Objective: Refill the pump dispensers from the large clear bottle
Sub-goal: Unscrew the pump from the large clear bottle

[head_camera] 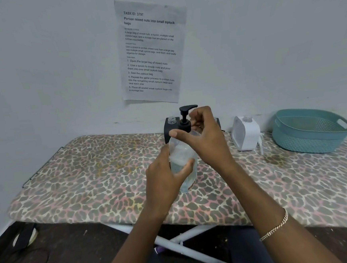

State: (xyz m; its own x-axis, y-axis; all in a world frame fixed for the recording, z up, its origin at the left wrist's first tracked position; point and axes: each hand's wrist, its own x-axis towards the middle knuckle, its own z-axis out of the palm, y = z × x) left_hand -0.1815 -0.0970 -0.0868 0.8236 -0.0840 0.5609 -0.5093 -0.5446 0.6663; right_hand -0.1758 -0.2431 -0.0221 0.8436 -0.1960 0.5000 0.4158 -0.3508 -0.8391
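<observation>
A large clear bottle with a black pump top is held upright over the patterned board. My left hand grips the bottle's body from the left. My right hand curls round the black collar at the bottle's neck, thumb pointing left. Behind them stands a black dispenser with an open clear neck and no pump. To the right sits a white dispenser, also with an open neck.
A teal plastic basket sits at the board's back right. A printed sheet hangs on the wall. White metal legs cross under the board. A roll of tape and a cable lie on the dark floor at the left.
</observation>
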